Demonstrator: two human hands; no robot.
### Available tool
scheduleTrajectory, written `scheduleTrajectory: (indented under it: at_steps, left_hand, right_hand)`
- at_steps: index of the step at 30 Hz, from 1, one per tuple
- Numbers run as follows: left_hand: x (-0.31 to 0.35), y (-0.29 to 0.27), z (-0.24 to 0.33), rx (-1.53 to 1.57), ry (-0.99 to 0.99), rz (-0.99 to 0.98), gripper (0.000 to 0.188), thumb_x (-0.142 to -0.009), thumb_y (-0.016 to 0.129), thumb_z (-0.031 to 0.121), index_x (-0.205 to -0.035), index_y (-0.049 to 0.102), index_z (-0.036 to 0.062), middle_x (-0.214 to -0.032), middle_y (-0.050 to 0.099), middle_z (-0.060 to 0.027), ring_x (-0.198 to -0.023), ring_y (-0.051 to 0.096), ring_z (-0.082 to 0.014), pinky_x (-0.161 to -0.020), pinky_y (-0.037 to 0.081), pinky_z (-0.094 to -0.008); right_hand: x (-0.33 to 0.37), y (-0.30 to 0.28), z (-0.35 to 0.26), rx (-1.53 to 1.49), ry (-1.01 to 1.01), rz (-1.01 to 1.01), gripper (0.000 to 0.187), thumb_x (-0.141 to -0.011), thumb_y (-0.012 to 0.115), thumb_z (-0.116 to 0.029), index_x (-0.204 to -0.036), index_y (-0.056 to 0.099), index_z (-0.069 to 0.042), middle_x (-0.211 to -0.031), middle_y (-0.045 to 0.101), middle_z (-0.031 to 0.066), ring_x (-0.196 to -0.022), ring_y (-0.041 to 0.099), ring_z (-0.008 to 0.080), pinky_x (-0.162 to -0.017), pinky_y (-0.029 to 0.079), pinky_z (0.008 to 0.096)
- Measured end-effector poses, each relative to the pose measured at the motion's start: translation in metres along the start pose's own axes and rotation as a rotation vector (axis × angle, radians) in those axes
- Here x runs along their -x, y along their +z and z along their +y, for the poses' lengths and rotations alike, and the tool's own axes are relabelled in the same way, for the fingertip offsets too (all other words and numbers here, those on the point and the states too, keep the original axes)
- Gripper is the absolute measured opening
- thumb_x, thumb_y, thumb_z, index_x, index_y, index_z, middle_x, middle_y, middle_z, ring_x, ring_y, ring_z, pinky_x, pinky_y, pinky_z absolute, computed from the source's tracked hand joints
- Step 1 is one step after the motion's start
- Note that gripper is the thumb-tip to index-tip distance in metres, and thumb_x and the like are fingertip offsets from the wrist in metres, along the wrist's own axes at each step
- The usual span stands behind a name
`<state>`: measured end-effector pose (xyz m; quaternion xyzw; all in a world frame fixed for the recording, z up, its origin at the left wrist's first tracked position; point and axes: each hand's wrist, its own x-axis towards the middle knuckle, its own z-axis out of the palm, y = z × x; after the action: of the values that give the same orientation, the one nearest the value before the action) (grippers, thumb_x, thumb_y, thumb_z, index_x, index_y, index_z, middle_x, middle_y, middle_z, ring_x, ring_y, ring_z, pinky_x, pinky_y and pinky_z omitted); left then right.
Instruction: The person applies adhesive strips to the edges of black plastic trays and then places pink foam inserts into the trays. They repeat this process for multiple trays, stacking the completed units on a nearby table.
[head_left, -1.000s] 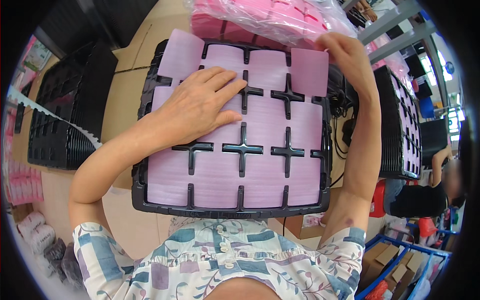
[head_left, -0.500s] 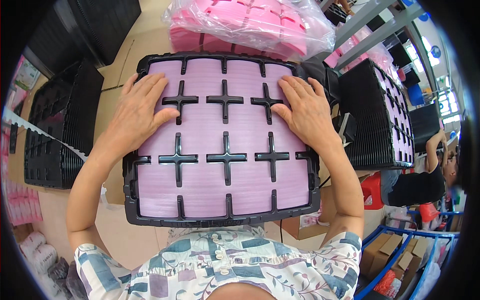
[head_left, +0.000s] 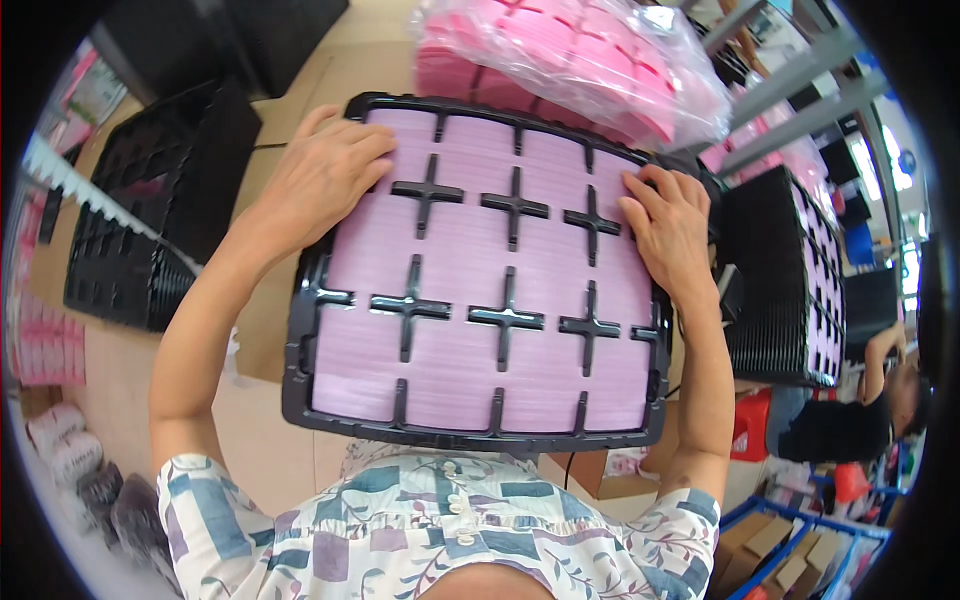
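In front of me is a black plastic tray [head_left: 471, 438] with cross-shaped dividers, slightly tilted in the picture. Pale purple foam sheet [head_left: 462, 262] fills it and lies around the crosses. My left hand [head_left: 328, 178] is at the upper left side, its fingers curled over the tray's rim and its thumb side toward the foam. On the upper right side, my right hand [head_left: 672, 222] grips the opposite rim with bent fingers. The undersides of the rim and the fingertips beneath it are hidden.
Pink foam pieces in clear plastic [head_left: 580, 65] lie beyond the tray. A stack of black trays [head_left: 770, 280] stands at right, another black stack [head_left: 160, 205] at left. A toothed pale strip [head_left: 95, 195] crosses the left side. A person [head_left: 835, 430] sits far right.
My hands have gone from lying flat on the foam to curling at the tray's side rims. The view has swung, so the surroundings appear shifted right and the tray looks tilted.
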<state>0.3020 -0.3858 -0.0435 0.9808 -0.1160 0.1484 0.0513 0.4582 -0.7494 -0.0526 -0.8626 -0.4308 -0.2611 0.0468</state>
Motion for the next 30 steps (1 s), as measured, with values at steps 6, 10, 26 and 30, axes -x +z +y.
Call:
scheduleTrajectory:
  at_steps: [6, 10, 26, 30]
  left_hand:
    - [0.001, 0.015, -0.023, -0.071, 0.069, 0.122, 0.034, -0.088, 0.053, -0.002, -0.119, 0.065, 0.0045, -0.126, 0.064, -0.0093, -0.118, 0.054, -0.0294, -0.115, 0.031, -0.0463]
    - [0.005, 0.022, -0.021, -0.112, 0.004, 0.139, 0.038, -0.085, 0.055, -0.003, -0.120, 0.065, 0.0056, -0.129, 0.064, -0.0054, -0.124, 0.051, -0.0282, -0.115, 0.027, -0.0483]
    - [0.083, -0.021, 0.036, 0.169, 0.182, 0.091, 0.038, -0.089, 0.067, 0.028, -0.118, 0.065, 0.0026, -0.125, 0.065, -0.0132, -0.122, 0.057, -0.0320, -0.116, 0.032, -0.0494]
    - [0.116, -0.032, 0.053, 0.165, 0.138, -0.009, 0.050, -0.089, 0.065, 0.038, -0.122, 0.063, 0.0020, -0.129, 0.064, -0.0130, -0.122, 0.058, -0.0315, -0.115, 0.034, -0.0514]
  right_hand:
    - [0.001, 0.005, -0.004, 0.130, 0.034, -0.003, 0.041, -0.093, 0.062, -0.037, -0.114, 0.070, -0.003, -0.128, 0.062, 0.0092, -0.124, 0.049, 0.0298, -0.109, 0.030, 0.0462]
    - [-0.001, 0.007, -0.004, 0.159, 0.079, -0.070, 0.043, -0.097, 0.057, -0.038, -0.117, 0.070, -0.003, -0.135, 0.059, 0.0119, -0.133, 0.045, 0.0319, -0.112, 0.030, 0.0440]
    - [0.116, -0.110, -0.080, -0.431, 0.021, -0.133, 0.058, -0.101, 0.047, -0.049, -0.121, 0.064, 0.003, -0.124, 0.064, 0.0181, -0.121, 0.058, 0.0346, -0.109, 0.037, 0.0517]
    - [0.146, -0.120, -0.091, -0.298, 0.026, -0.254, 0.069, -0.098, 0.043, -0.060, -0.120, 0.066, 0.001, -0.123, 0.066, 0.0152, -0.122, 0.058, 0.0330, -0.111, 0.032, 0.0550]
